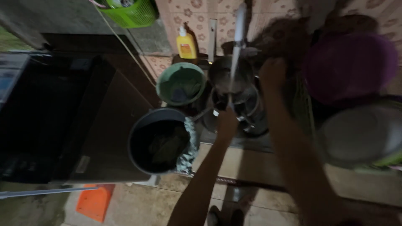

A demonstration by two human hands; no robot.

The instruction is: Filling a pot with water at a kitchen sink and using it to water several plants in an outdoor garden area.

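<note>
The left hand point(227, 121) is closed on a dish under the stream of water point(234, 62), just above the stacked pots point(234, 104). Best to keep it steady beneath the flow. The right hand point(272, 73) sits beyond; its fingers' grip is unclear.

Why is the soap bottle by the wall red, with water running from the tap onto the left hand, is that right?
Not quite. In the head view the soap bottle by the wall is yellow, not red. The rest holds: water runs from the tap onto the left hand.
</note>
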